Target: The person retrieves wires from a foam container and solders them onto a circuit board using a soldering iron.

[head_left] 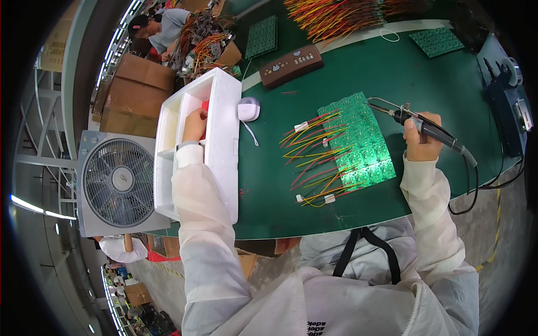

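My right hand point(424, 137) is closed round a black soldering iron point(428, 130) with a thin metal tube fixed alongside its tip. The tip points left, at the upper right edge of a green circuit board panel point(367, 143). Red, yellow and black wires point(316, 145) run leftward from the panel, several ending in white connectors point(301, 126). To the left, my left hand point(195, 124) reaches into a compartment of a white foam box point(224, 151). Its fingers are curled beside something red point(205, 105); the box partly hides them and what they hold.
A fan point(120, 178) stands left of the box. A lilac case point(249, 108), a brown box point(291, 66), more green boards point(436, 41) and a wire bundle point(336, 19) lie on the table. The blue soldering station point(507, 106) is far right. A person point(162, 28) works beyond.
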`<action>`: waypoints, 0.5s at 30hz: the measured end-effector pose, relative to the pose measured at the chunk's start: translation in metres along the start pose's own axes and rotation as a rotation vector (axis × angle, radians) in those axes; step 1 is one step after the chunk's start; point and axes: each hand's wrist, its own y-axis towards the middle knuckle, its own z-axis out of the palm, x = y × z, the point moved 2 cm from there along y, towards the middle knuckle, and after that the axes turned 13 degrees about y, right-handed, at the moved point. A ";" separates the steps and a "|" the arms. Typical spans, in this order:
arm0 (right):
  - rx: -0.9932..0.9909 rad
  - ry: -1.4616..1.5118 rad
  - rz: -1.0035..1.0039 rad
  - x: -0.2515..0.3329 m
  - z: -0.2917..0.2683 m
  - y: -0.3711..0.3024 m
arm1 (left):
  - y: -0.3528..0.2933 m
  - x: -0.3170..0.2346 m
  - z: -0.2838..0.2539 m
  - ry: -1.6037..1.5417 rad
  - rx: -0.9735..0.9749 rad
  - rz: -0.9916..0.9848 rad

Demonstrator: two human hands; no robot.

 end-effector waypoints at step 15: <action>0.010 0.016 0.007 -0.001 0.001 -0.003 | -0.013 0.002 -0.015 -0.319 -0.243 -0.136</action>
